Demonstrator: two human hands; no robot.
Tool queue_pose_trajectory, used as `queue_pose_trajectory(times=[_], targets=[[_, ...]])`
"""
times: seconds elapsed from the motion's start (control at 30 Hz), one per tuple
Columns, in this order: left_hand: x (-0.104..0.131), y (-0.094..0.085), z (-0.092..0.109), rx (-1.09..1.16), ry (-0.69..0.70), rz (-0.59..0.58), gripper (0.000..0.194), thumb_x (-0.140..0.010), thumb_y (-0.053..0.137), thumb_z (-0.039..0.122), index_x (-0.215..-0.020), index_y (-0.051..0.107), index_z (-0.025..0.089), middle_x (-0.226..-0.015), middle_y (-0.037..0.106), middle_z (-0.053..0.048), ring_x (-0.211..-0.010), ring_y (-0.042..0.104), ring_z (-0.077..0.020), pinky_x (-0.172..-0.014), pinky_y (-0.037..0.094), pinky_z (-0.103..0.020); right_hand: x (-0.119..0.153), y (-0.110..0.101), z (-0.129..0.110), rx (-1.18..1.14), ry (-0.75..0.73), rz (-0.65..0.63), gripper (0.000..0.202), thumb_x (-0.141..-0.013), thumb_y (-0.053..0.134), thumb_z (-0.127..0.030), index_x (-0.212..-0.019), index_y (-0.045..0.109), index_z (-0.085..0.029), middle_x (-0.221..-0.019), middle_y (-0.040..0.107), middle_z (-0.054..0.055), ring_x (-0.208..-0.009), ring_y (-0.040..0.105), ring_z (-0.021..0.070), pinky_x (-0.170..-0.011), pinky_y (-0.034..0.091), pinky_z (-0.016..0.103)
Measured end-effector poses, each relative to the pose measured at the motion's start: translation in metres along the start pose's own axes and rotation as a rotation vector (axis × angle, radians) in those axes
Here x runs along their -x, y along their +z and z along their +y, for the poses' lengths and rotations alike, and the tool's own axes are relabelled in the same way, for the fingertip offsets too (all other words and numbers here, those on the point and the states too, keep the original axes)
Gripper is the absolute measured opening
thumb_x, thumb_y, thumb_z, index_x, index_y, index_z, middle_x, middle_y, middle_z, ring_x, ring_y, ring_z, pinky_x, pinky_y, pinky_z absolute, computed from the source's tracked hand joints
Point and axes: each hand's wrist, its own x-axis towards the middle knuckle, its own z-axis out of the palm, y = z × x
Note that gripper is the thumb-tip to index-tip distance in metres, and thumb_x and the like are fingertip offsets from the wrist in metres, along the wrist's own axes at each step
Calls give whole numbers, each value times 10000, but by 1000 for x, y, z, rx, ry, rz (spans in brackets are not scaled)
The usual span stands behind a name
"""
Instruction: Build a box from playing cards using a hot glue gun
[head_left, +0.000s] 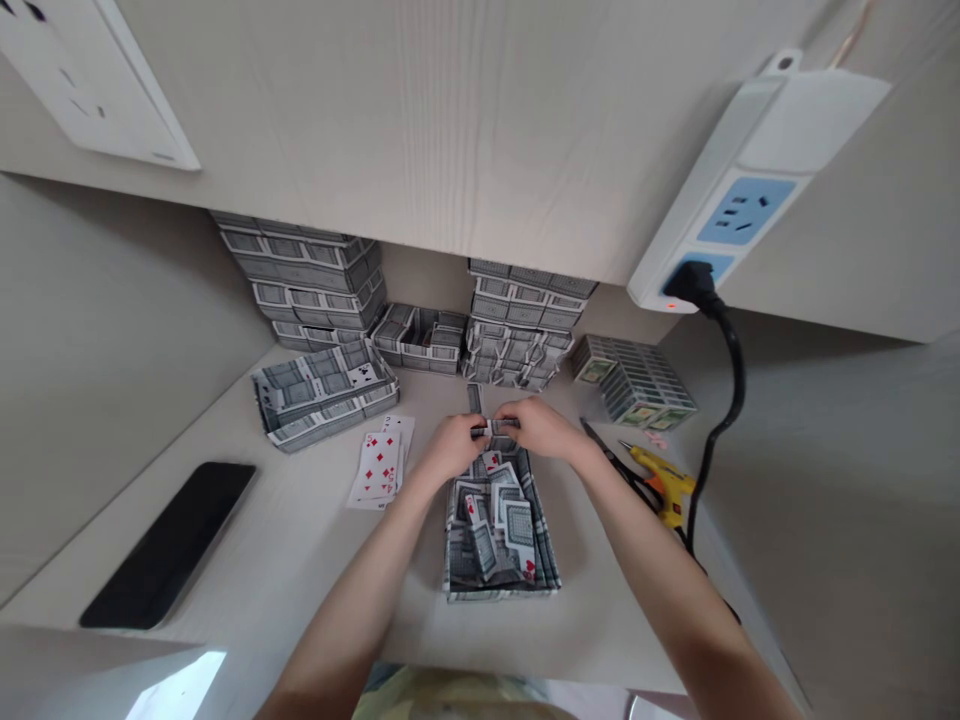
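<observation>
At the far end of a long box made of folded playing cards (555, 575), my left hand (456, 444) and my right hand (541, 428) face each other. Between their fingertips they pinch a folded playing card (492, 427); the fingers partly cover it. Inside the box lie loose folded cards (517, 525), some with red hearts showing. Left of my left hand, a few flat playing cards (377, 465) rest face up on the table. A second card box (330, 410) stands tilted behind them.
Stacked card boxes (307, 265) rise at the back left, another stack (517, 325) at the back centre. Card packs (637, 380), a yellow glue gun (671, 485) and black-handled scissors (619, 460) lie right. A phone (172, 540) lies left. A power strip (750, 190) hangs above, its black cable (731, 400) dropping down.
</observation>
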Motion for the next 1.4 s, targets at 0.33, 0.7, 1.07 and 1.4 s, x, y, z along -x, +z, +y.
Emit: queue_pose_trajectory(times=[0.33,0.7,1.07,1.4], targets=[[0,1,1,6,15,4,174,-730,542,248,-822,663,163,-787,676,-47,-713,582,-155,-650,404,-231,0,6,10,-76,-77,26,186,-775,544,-164,-880,697,-181,-792,656,47,-745,576,156,-673,388,227],[0,-4,6,-109,52,-1,193,-772,504,295,-799,658,183,-764,676,-50,-681,581,-157,-627,384,-225,10,-4,22,-37,-5,47,143,-747,580,-181,-806,710,-194,-766,688,51,-699,596,163,-632,386,232],[-1,-1,-1,-28,41,3,195,-727,550,267,-860,661,177,-833,685,-51,-748,599,-173,-686,423,-240,17,6,22,-65,-34,162,147,-762,565,-166,-814,702,-177,-788,691,57,-722,605,166,-651,400,233],[-2,2,0,-21,-3,-1,188,-699,552,178,-830,687,182,-830,689,-28,-772,599,-145,-728,424,-218,21,12,22,-134,-2,239,144,-757,579,-155,-812,707,-189,-798,701,48,-716,618,158,-652,415,227]])
